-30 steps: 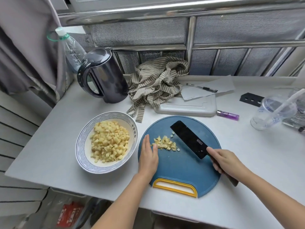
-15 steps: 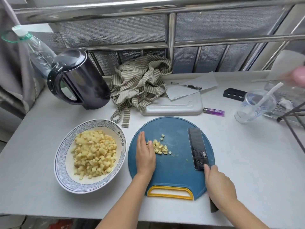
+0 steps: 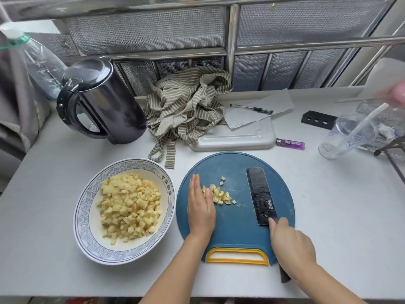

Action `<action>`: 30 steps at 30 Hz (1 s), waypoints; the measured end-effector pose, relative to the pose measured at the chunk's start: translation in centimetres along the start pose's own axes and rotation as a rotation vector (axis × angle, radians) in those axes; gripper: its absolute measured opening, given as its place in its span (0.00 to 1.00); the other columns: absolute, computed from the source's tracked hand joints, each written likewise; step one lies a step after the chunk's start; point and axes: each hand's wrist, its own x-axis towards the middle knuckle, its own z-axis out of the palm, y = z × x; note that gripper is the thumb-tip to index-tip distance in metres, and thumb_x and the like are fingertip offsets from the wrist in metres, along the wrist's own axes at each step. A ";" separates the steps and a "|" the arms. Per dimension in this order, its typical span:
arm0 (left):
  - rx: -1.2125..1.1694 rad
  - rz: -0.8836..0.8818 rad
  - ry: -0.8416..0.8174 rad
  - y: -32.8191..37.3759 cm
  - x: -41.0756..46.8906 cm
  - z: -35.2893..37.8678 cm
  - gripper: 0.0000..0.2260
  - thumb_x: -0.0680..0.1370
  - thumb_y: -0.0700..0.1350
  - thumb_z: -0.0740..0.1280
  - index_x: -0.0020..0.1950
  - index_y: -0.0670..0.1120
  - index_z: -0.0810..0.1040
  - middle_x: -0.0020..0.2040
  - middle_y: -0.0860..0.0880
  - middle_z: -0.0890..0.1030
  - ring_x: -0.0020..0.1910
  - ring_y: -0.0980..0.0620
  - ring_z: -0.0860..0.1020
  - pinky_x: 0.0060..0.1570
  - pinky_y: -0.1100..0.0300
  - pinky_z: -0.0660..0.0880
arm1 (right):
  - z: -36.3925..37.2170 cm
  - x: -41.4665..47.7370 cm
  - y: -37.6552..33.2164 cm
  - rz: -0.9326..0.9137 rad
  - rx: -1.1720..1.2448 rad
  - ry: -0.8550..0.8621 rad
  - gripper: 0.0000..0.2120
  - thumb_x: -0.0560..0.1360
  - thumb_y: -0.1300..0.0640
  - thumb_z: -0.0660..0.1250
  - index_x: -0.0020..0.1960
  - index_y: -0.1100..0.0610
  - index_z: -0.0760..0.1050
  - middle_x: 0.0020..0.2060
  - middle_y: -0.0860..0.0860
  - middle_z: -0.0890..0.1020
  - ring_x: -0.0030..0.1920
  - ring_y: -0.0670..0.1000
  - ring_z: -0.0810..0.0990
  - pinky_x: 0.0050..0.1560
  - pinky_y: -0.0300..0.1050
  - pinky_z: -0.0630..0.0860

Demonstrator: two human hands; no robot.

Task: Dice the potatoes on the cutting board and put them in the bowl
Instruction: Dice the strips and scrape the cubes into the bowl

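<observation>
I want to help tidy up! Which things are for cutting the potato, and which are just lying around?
Job: board, knife held by the right hand, potato cubes beside the left hand, bowl.
Lying about: kettle, bottle, striped cloth, pen, paper, lighter, cup, white tray.

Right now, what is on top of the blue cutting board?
On the cutting board: a small pile of potato dice, the left hand beside it, and a black cleaver, broad side up, gripped by the right hand. Whatever lies under hands and blade is hidden.
</observation>
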 end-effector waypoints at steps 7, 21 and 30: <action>-0.013 0.012 -0.013 0.0 -0.1 -0.1 0.27 0.80 0.54 0.50 0.78 0.46 0.56 0.77 0.52 0.58 0.76 0.57 0.54 0.70 0.71 0.47 | 1.1 2.0 -0.7 -0.063 0.202 0.162 0.22 0.61 0.56 0.81 0.29 0.61 0.67 0.12 0.54 0.65 0.10 0.55 0.66 0.30 0.29 0.43; -0.095 -0.036 0.023 0.1 0.1 -0.1 0.27 0.80 0.53 0.50 0.78 0.44 0.55 0.78 0.48 0.57 0.76 0.57 0.53 0.68 0.77 0.44 | 0.3 0.8 -7.0 -0.245 0.221 0.170 0.23 0.72 0.46 0.73 0.28 0.58 0.69 0.12 0.52 0.65 0.10 0.54 0.64 0.22 0.34 0.51; -0.115 -0.028 0.055 0.1 0.1 0.0 0.31 0.78 0.59 0.49 0.75 0.41 0.61 0.75 0.45 0.61 0.75 0.53 0.58 0.73 0.61 0.56 | -0.5 -0.6 -8.2 -0.342 0.183 0.038 0.18 0.74 0.46 0.63 0.32 0.58 0.70 0.16 0.53 0.71 0.15 0.55 0.71 0.21 0.39 0.49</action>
